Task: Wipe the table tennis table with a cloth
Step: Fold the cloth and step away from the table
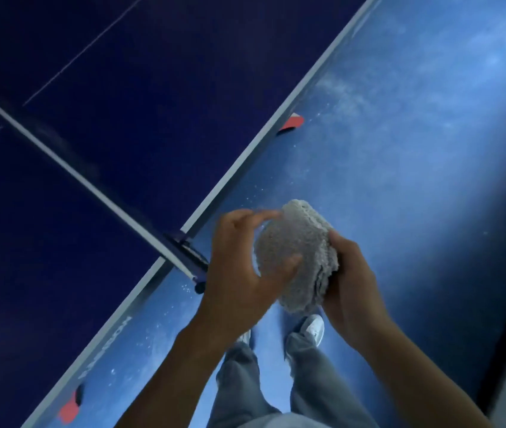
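1. Presently, head view: a dark blue table tennis table [121, 72] with a white border line fills the upper left and left of the frame. Its long edge runs diagonally from the top right to the bottom left.
2. A net with a white top band [60, 162] crosses the table from the left edge of the frame. It ends at a dark clamp post [188, 254] on the table's edge, left of centre.
3. A folded, grey-white, nubbly-textured cloth [291, 251] sits at lower centre. It is held in the air over the blue speckled floor [400, 180], just right of the table's edge and not touching the table.
4. The left hand [239, 273] grips the cloth, thumb laid across its near face and fingers arched over its upper left edge. The fingers are blurred.
5. The right hand [353, 279] grips the stacked folds along the cloth's right edge, fingers curled round them.
6. Red parts show under the table's edge, one at upper centre [291, 122] and one at bottom left [69, 410].
7. Grey trousers [316, 381] and a white shoe [313, 329] stand on the floor at bottom centre, below the hands.
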